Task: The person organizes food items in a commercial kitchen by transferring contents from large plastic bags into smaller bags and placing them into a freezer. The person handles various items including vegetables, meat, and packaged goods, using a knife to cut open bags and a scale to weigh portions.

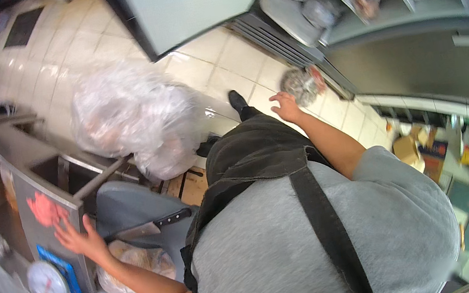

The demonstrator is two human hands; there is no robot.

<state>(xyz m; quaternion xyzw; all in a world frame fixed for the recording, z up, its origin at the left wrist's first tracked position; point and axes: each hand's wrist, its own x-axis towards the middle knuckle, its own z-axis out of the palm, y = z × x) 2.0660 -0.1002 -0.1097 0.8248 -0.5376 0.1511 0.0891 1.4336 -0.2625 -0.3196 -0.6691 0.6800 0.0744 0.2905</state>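
My left hand [78, 240], fingers spread, reaches over the edge of a stainless steel counter [57, 223]. Its fingertips are close to a crumpled pink item [46, 208], perhaps a cloth or a glove; whether they touch it I cannot tell. Beside that hand stands a blue dial scale [57, 286] with a round white face. A knife [172, 217] with a black riveted handle lies on a grey plastic chair [133, 202], near a clear plastic bag [136, 263] with pale contents. Holding nothing, my right hand [287, 107] hangs in the air with its fingers apart.
Large, cloudy plastic bags [134, 111] bulge in front of the counter. An open refrigerator door [195, 2] juts over the tiled floor [230, 56]; bagged goods [319, 11] fill its shelves. Another filled bag [300, 86] sits on the floor by the cabinet. Cardboard boxes [434, 162] stand at right.
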